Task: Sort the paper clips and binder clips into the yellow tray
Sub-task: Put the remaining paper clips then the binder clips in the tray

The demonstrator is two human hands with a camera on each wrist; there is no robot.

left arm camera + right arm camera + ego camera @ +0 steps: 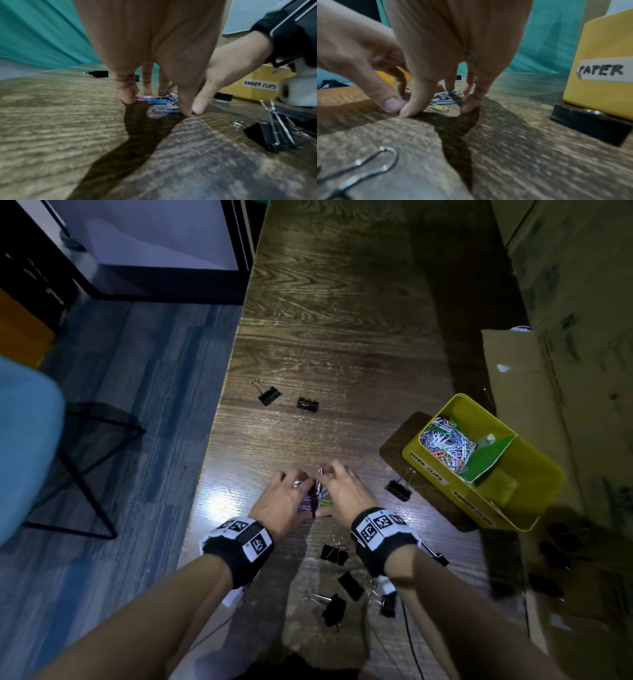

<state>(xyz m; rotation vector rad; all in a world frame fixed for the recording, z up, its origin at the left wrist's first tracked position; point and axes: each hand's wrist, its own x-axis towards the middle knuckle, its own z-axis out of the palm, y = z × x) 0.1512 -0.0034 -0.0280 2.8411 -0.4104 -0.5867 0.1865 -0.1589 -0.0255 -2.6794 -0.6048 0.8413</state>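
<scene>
Wooden table (335,337), blue floor (144,364), cardboard boxes (575,302)

Left hand (150,44) seen from the wrist, fingers (127,93) pointing down with tips on the wooden bench (68,135), cupped round a small heap of coloured paper clips (161,102). The right hand (228,70) meets it, thumb tips touching beside the heap. Right of the fingers lies a black binder clip (269,135); beyond, a yellow tray (254,93) labelled "BINDER CLIPS".
</scene>
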